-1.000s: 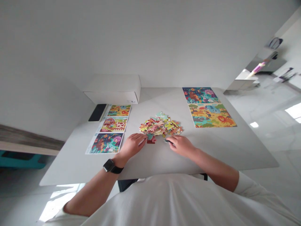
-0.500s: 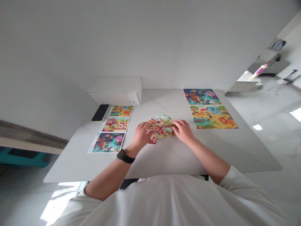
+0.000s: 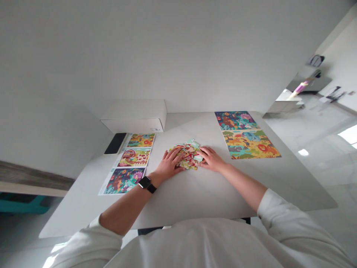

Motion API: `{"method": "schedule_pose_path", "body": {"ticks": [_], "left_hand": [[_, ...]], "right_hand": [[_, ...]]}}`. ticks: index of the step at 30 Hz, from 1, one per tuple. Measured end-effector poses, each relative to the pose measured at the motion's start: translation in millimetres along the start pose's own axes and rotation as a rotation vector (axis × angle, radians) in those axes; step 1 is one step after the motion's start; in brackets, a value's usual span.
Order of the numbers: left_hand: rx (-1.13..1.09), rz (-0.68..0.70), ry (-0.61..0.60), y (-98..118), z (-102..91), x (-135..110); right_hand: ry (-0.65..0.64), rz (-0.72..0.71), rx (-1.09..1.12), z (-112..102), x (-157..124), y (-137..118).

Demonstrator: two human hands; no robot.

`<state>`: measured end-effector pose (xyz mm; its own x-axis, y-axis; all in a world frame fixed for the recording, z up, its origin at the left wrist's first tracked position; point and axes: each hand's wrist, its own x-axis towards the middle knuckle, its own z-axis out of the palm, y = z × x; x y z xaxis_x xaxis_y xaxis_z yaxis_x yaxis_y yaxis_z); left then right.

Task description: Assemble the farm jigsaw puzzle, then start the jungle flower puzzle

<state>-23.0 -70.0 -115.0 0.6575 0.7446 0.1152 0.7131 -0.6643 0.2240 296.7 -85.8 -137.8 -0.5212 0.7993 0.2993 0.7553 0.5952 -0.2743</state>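
A heap of colourful jigsaw pieces (image 3: pixel 188 154) lies in the middle of the white table (image 3: pixel 195 190). My left hand (image 3: pixel 169 165), with a black watch on its wrist, lies on the heap's left side with fingers stretched over the pieces. My right hand (image 3: pixel 210 158) presses against the heap's right side, fingers also extended. Both hands cup the pile between them; neither lifts a piece.
Three picture cards (image 3: pixel 129 163) lie in a column at the left, beside a black phone (image 3: pixel 115 143). A white box (image 3: pixel 134 115) stands at the back left. Two finished puzzle pictures (image 3: pixel 245 136) lie at the right. The table's near edge is by my body.
Both hands moved from the near edge of the heap onto its sides and pushed the spread pieces together into a tighter pile.
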Motion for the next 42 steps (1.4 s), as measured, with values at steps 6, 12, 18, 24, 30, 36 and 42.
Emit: {"method": "schedule_pose_path", "body": {"ticks": [6, 12, 18, 24, 30, 36, 42], "left_hand": [[-0.002, -0.072, 0.035, 0, 2.0, 1], [0.020, -0.054, 0.079, 10, 12.4, 8], [0.013, -0.030, 0.078, -10, 16.3, 45], [0.007, 0.020, 0.076, -40, 8.8, 95], [0.009, 0.037, 0.069, -69, 6.2, 150], [0.008, 0.074, 0.079, -103, 7.6, 193], [0.004, 0.070, 0.121, -122, 2.6, 221]], "right_hand": [[0.049, 0.083, -0.020, -5, 9, 7], [0.005, 0.024, -0.072, 11, 3, -22], [0.023, 0.098, -0.099, 12, 31, -1], [0.001, 0.122, -0.109, 9, 68, 36], [-0.026, 0.158, -0.123, 9, 108, 75], [-0.006, 0.134, -0.114, 10, 141, 117], [-0.015, 0.083, -0.145, 14, 166, 156]]}}
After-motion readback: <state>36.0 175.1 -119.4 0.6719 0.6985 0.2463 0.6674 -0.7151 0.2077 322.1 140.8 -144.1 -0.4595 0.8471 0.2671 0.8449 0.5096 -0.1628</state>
